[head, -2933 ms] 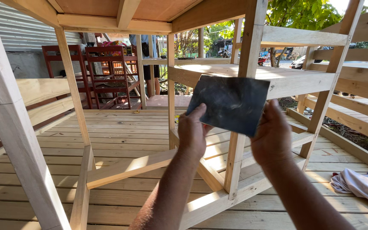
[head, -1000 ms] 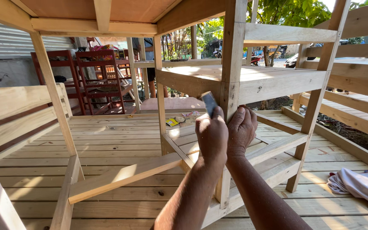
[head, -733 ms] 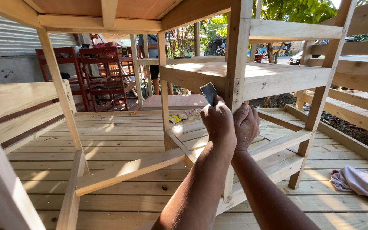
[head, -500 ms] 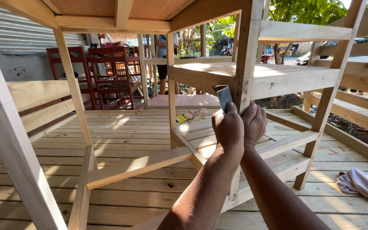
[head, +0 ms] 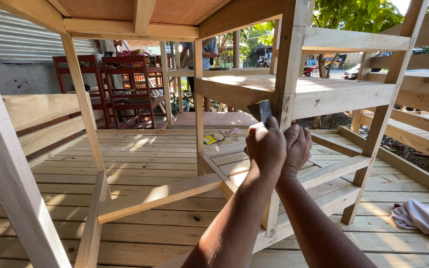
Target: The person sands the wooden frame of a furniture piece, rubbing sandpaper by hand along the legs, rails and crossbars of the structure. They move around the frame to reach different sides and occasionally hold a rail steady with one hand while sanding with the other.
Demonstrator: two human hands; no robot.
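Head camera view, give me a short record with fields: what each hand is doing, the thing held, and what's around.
left hand: closed on the dark folded sheet, pressing it to the wooden post
right hand: curled beside the left, against the same post
sheet: dark grey, looks like sandpaper, only its top shows above the fingers
frame: bare wood shelf joined to the post
floor: plank deck
background: red chairs; cloth at right

A dark sheet (head: 261, 111) is pressed against the wooden post (head: 288, 74) by the left hand (head: 265, 145) and right hand (head: 298, 147).
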